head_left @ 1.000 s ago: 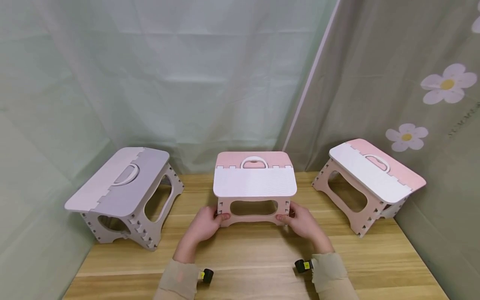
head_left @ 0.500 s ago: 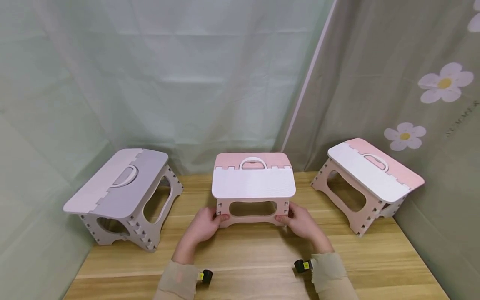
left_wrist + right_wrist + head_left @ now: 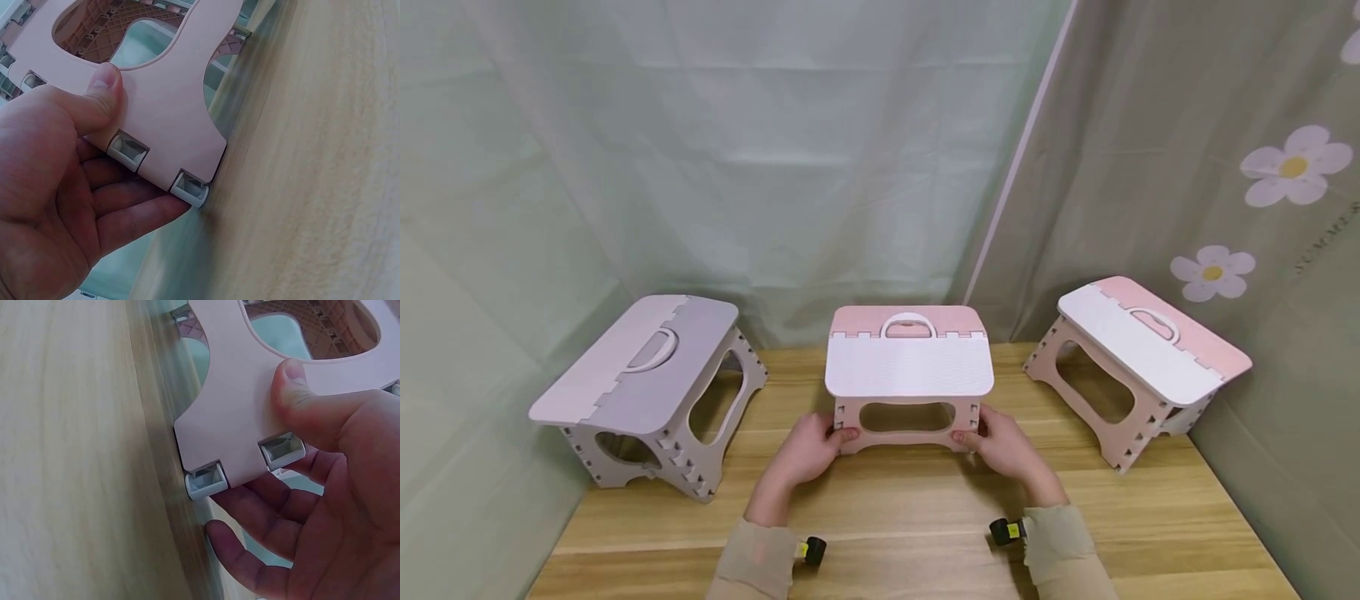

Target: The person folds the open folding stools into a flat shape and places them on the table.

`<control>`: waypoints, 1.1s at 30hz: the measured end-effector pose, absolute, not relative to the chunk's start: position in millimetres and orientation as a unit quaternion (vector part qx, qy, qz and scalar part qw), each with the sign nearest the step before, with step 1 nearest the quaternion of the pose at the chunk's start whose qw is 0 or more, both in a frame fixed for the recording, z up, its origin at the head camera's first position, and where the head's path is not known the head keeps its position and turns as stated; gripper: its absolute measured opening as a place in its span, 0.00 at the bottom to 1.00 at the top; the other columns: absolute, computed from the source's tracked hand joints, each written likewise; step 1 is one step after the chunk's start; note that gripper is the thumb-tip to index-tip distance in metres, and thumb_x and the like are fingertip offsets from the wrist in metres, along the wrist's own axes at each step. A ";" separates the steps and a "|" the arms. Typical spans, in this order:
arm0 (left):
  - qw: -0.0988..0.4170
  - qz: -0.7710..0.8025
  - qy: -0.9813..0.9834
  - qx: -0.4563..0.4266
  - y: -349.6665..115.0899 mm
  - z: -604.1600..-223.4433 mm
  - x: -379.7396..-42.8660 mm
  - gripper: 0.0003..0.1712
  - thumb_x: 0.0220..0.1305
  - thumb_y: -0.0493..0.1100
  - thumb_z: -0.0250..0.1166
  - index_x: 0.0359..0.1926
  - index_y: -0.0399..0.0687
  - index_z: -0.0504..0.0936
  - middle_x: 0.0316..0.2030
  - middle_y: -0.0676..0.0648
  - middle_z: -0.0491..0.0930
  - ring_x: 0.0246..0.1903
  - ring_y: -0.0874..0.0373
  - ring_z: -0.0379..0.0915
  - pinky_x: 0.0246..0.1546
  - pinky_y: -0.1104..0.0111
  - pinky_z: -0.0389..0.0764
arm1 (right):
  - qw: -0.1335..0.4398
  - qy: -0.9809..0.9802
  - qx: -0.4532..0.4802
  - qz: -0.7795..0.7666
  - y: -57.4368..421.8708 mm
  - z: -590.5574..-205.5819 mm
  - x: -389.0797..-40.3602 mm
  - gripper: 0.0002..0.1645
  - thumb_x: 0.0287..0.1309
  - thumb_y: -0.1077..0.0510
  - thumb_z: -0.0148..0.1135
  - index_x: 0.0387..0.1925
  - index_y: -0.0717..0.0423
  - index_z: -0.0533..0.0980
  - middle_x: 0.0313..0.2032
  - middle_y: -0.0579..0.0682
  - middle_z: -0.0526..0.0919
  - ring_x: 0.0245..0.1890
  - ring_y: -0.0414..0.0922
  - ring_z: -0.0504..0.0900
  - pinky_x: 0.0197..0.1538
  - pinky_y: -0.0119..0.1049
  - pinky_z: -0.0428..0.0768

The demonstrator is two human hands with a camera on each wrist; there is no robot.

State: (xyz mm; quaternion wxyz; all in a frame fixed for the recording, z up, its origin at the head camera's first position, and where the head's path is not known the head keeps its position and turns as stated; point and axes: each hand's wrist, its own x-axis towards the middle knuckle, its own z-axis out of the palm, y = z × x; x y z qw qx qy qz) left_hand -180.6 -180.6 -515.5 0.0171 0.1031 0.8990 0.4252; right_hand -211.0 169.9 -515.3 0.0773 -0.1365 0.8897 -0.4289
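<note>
A folding step stool [image 3: 909, 367] with a pink and white top and a white handle stands unfolded at the middle of the table. My left hand [image 3: 808, 448] grips the left edge of its front pink leg panel [image 3: 165, 119], thumb on the face and fingers behind the edge. On the opposite edge my right hand [image 3: 1000, 446] holds the same panel [image 3: 228, 419], its thumb pressed near the oval opening. Parts of the fingers of both hands are hidden behind the panel. The stool's feet are at the tabletop.
A grey and pale pink folding stool [image 3: 647, 367] stands unfolded at the left. Another pink and white one [image 3: 1150, 342] is at the right, turned at an angle. Curtains [image 3: 820, 167] enclose the back and sides of the wooden table [image 3: 910, 533].
The head view shifts very slightly. Both hands keep their hold on the middle stool, and nothing else visibly moves.
</note>
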 end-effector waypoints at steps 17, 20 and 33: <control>0.021 0.425 0.897 0.118 -181.5 -515.1 -180.7 0.11 0.76 0.48 0.68 0.39 0.45 0.86 0.19 0.57 0.71 0.21 0.63 0.66 0.24 0.67 0.70 | 0.085 0.887 -0.155 -0.427 171.6 -518.3 -212.0 0.16 0.72 0.52 0.70 0.53 0.55 0.79 0.40 0.46 0.85 0.39 0.45 0.79 0.44 0.43 0.79; 0.025 0.428 0.896 0.116 -181.4 -514.9 -180.3 0.11 0.76 0.47 0.69 0.38 0.45 0.86 0.19 0.57 0.70 0.21 0.63 0.66 0.24 0.67 0.70 | 0.083 0.887 -0.155 -0.428 170.9 -517.6 -211.5 0.16 0.71 0.53 0.71 0.54 0.56 0.79 0.39 0.46 0.85 0.38 0.44 0.79 0.44 0.43 0.79; 0.027 0.429 0.896 0.115 -181.8 -515.6 -180.5 0.12 0.77 0.48 0.68 0.37 0.46 0.85 0.19 0.57 0.69 0.21 0.63 0.65 0.24 0.68 0.69 | 0.079 0.892 -0.160 -0.416 171.3 -515.6 -211.5 0.14 0.71 0.53 0.71 0.52 0.54 0.81 0.39 0.45 0.85 0.38 0.44 0.79 0.43 0.42 0.79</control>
